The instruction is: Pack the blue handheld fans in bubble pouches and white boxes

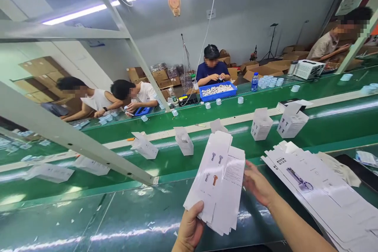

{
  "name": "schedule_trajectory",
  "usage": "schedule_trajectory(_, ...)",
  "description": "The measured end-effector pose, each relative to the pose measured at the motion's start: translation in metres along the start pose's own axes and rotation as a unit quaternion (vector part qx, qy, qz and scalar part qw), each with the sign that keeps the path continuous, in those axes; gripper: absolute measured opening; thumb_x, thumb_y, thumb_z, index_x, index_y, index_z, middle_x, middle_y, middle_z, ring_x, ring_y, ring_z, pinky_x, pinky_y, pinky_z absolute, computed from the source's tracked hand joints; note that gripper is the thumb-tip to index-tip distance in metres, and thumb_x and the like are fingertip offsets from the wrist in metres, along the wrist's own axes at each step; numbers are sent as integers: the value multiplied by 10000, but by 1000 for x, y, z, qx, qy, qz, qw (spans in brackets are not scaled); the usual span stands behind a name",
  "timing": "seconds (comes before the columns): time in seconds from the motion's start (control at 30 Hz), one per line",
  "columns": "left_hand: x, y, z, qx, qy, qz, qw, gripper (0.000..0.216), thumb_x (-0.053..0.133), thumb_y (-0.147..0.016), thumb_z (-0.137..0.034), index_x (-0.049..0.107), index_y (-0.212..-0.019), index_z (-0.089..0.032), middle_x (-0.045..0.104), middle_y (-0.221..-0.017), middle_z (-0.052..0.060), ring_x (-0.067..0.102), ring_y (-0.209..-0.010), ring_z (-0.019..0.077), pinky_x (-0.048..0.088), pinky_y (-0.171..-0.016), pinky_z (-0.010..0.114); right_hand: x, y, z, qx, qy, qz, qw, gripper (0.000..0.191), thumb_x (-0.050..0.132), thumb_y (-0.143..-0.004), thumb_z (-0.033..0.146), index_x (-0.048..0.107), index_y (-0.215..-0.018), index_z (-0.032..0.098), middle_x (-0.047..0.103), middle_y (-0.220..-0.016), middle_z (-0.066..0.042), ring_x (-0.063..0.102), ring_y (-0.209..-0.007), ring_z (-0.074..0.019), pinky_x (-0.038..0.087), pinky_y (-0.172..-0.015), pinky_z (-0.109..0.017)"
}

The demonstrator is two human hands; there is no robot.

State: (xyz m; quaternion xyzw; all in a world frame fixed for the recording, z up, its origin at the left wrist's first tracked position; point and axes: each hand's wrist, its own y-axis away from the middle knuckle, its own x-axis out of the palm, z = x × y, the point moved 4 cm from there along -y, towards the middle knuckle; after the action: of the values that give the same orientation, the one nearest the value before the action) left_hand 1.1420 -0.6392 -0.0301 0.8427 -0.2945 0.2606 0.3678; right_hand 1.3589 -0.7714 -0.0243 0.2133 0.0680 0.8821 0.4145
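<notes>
L hand [191,226] is gripping flat white boxes [220,195] nr the bottom; R hand [259,184] is sitting at their R edge (grip unclear).

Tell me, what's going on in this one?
The left hand grips a stack of flat cartons by its lower end; the right hand is at its right edge. More flat cartons lie to the right. White boxes sit on the green belt; beyond it, a co-worker works over a blue tray.
</notes>
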Motion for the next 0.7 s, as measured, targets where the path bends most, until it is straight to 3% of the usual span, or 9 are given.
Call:
schedule_trajectory(0.07,-7,2,7,1,19,-18,1000,825,852,-599,-181,551,-1367,-171,761,-1085,129,625,-1162,386,428,-1075,509,29,15,-6,120,-158,153,968,533,549,-864,526,570,-1251,160,658,-1232,-156,581,-1186,-337,416,-1033,-538)
schedule_trajectory(0.13,-14,4,12,3,32,-29,999,824,854,-601,-174,552,-1368,-190,763,-1086,118,617,-1176,377,424,-1084,500,49,26,-8,149,-237,205,938,530,570,-876,531,606,-1241,148,664,-1259,-147,580,-1208,-313,393,-1077,-488)
schedule_trajectory(0.33,-20,9,15,18,43,-32,998,851,854,-600,-166,533,-1386,-230,747,-1141,96,605,-1202,349,414,-1101,464,65,21,-24,151,-251,108,950,626,817,-710,433,606,-1248,194,717,-1187,-103,650,-1112,-303,393,-1088,-497)
schedule_trajectory(0.5,-11,17,7,41,14,-19,999,865,878,-555,-177,560,-1359,-210,711,-1213,126,641,-1141,359,446,-1066,483,70,15,-15,141,-260,127,947,618,830,-699,429,622,-1222,174,724,-1170,-107,656,-1106,-303,414,-1076,-498)
schedule_trajectory(0.7,1,20,4,54,21,-8,998,842,878,-556,-190,577,-1341,-221,709,-1221,111,637,-1148,337,438,-1074,460,77,16,-2,127,-267,134,946,621,774,-781,401,545,-1323,200,690,-1239,-109,643,-1138,-293,431,-1063,-506)
